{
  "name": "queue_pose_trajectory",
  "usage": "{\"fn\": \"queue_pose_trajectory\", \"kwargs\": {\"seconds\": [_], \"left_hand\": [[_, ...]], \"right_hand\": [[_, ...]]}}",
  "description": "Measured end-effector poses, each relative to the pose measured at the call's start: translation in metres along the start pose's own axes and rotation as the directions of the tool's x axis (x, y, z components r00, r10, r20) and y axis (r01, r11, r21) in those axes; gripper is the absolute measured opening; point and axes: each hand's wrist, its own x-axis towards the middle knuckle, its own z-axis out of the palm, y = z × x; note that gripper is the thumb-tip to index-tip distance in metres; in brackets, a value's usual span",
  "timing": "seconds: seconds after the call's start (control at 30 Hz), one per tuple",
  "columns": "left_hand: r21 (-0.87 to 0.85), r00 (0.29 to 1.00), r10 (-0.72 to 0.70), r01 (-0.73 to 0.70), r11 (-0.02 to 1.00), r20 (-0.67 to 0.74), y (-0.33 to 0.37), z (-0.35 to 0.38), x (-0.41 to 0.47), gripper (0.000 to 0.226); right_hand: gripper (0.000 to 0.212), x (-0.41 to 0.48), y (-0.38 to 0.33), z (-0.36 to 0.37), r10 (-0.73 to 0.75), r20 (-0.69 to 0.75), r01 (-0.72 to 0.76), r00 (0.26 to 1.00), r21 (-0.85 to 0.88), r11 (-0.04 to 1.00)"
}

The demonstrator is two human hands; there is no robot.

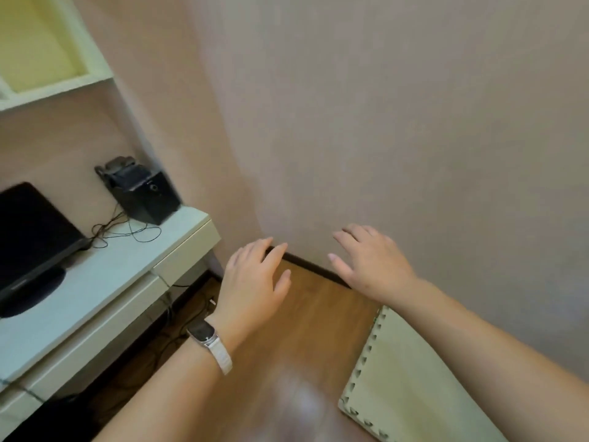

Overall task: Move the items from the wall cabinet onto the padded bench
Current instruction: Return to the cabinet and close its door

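My left hand (255, 275) and my right hand (373, 260) are both stretched out in front of me over the wooden floor, palms down, fingers spread, holding nothing. A white band with a small dark screen sits on my left wrist. At the top left, a white wall cabinet (92, 59) shows a pale yellow compartment with nothing visible in it. A cream padded surface (414, 393) with a jigsaw edge lies at the bottom right, below my right forearm. No loose items to carry are in sight.
A white desk (105, 282) with drawers stands on the left, carrying a black monitor (32, 237), a black speaker (143, 196) and thin cables. A pink wall (382, 122) fills the front and right. Cables lie on the wooden floor (306, 330) under the desk.
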Motion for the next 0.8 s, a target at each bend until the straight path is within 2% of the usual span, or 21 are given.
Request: {"fn": "queue_pose_trajectory", "kwargs": {"seconds": [0.17,0.43,0.8], "left_hand": [[0.052,0.990,-0.141,0.141,0.989,-0.007,-0.014,-0.007,0.013,0.048],[0.127,0.949,-0.309,0.314,0.941,-0.054,-0.073,-0.015,0.023,0.048],[0.053,0.923,-0.357,0.368,0.928,-0.142,-0.222,-0.007,0.093,0.046]], "right_hand": [[0.056,0.060,-0.001,0.003,-0.146,-0.020,0.146,0.989,0.009,0.989],[0.057,0.132,-0.049,0.023,-0.319,-0.011,0.318,0.948,0.079,0.945],[0.053,0.261,-0.141,0.059,-0.393,-0.009,0.393,0.919,-0.027,0.919]]}}
